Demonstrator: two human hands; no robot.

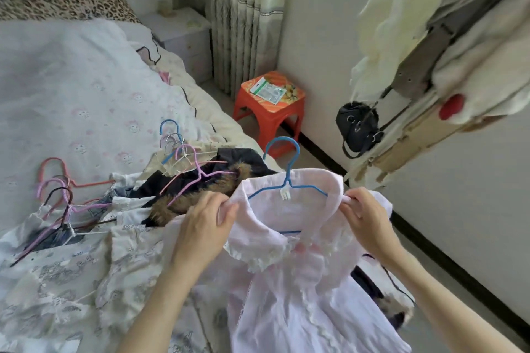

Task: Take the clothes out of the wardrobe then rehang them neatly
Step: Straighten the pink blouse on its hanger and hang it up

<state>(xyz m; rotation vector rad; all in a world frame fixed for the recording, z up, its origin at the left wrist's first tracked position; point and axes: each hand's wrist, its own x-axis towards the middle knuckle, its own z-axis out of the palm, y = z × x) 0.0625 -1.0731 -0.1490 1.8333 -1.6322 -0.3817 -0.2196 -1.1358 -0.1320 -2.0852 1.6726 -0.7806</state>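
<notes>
I held a pale pink blouse (289, 261) above the bed (86, 89), its blue hanger (284, 178) already inside. My left hand (206, 221) and right hand (364, 215) each pinched a shoulder. Probably next: straightening the collar, then hanging it in the wardrobe.

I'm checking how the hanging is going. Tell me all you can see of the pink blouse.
The pink blouse is pale, thin cloth with a rounded, lace-edged collar and a white neck label. A blue hanger sits inside the neck, hook up. The left hand and right hand each pinch a shoulder, holding it above the clothes on the bed.
</notes>
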